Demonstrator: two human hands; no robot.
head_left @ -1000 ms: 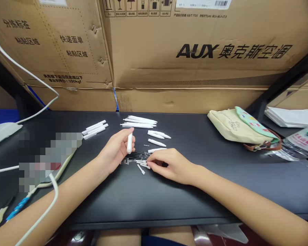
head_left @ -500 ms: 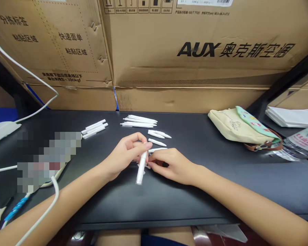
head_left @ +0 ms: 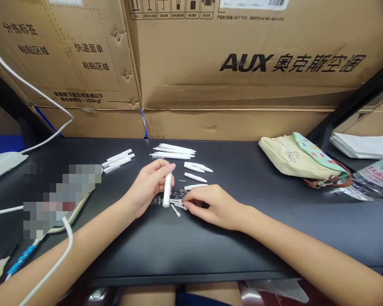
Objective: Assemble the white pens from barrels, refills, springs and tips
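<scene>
My left hand [head_left: 150,185] is closed around a white pen barrel [head_left: 167,191], which tilts down towards the table's front edge. Its lower end is above a pile of small pen parts. My right hand [head_left: 215,205] rests at the right side of that pile, thumb and forefinger pinched at a small white pen part [head_left: 180,202]; the fingertips partly hide it. One small white push button [head_left: 176,211] lies loose just in front. Dark thin pieces, possibly springs [head_left: 178,193], lie behind. Beyond the right fingers are white tapered pen tips [head_left: 195,176].
Several white pens [head_left: 174,151] lie in a row at the back; white barrels [head_left: 118,161] lie to their left. A cream pouch [head_left: 284,157] and a plastic bottle [head_left: 376,174] are at right. White cables [head_left: 67,238] cross the left side. Cardboard boxes [head_left: 242,93] stand behind.
My left hand has moved left and slightly back with the barrel, uncovering the pile of small parts. My right hand has stayed in place.
</scene>
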